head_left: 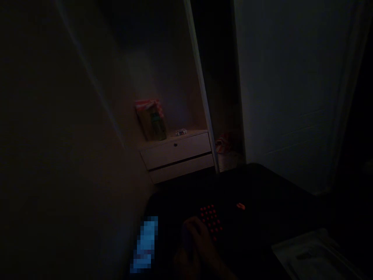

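Note:
The scene is very dark. My right hand (201, 237) is closed, its fingers curled round a small dark bluish thing (188, 238) whose kind I cannot make out. Just below, my left hand (186, 262) also appears closed against the same thing, its fingers mostly lost in shadow. Beyond the hands, several red dots (211, 217) glow in a grid on the black surface (180, 202). To their right lies a small orange-red piece (240, 206).
A bright blue, pixelated panel (145, 245) lies at left. Pale papers or a flat packet (309, 249) rest at right. Behind stand white drawers (177, 153) with a green-topped bottle (158, 126), a red-patterned packet (145, 105) and a small shiny object (181, 132) on top.

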The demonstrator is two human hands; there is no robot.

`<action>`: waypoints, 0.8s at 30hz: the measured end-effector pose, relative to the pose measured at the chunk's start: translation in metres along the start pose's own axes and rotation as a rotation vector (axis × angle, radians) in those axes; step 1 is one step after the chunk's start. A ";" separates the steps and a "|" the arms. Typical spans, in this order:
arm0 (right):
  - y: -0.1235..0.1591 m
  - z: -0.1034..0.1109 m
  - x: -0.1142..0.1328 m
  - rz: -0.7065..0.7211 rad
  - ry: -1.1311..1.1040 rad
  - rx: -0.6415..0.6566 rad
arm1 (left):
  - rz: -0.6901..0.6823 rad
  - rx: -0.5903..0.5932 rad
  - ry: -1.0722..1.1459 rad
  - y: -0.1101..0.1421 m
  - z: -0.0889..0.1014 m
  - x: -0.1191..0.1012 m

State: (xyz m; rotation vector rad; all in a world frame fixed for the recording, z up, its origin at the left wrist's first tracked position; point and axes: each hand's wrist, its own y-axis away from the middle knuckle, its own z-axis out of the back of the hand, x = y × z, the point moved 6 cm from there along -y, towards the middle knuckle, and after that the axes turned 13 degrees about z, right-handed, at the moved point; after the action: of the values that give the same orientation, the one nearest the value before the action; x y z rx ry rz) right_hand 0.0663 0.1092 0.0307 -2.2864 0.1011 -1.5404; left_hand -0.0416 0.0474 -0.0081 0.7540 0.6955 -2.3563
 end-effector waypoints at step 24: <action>0.001 -0.001 0.003 -0.030 -0.015 -0.004 | 0.033 -0.021 0.084 0.002 0.007 -0.007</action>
State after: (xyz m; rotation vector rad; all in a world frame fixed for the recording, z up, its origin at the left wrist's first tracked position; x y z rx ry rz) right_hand 0.0668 0.1073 0.0338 -2.3120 0.0666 -1.5389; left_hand -0.0378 0.0438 0.0006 0.8526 0.7360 -2.2949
